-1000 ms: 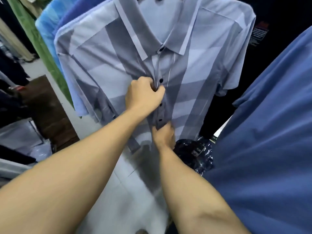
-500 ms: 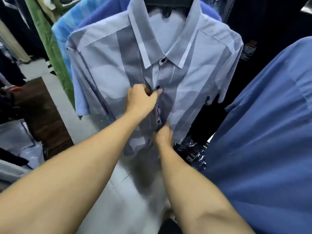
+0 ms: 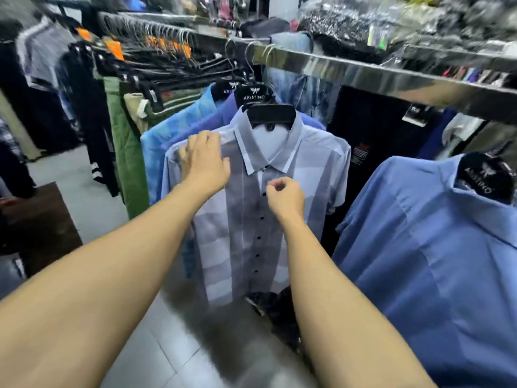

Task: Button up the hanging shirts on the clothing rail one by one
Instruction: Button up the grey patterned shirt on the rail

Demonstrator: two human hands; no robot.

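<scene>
Head view: we find the grey striped shirt (image 3: 212, 247) hanging on a black hanger (image 3: 270, 114) from the clothing rail (image 3: 363, 74), facing us, between a group of blue shirts (image 3: 179, 127) packed behind its left side and a plain blue shirt (image 3: 419, 261) hanging nearer us on the right. A row of dark buttons (image 3: 258, 237) runs down its placket from the collar to near the hem, and the two front edges lie together along that line, so we judge this shirt to be fully fastened and the step in hand to be its release. The left hand (image 3: 204, 163) lies flat on the shirt's shoulder, fingers extended and spread over the fabric, gripping nothing. The right hand (image 3: 286, 198) sits just beside the upper placket with its fingers curled; we cannot tell whether thumb and forefinger pinch the fabric edge or hold nothing. The next move, in our judgement, calls for sliding the finished shirt aside along the rail, turning an unbuttoned neighbour to face us, and aligning its front edges at the collar before fastening. Whether either neighbouring shirt is open at the front does not show.
</scene>
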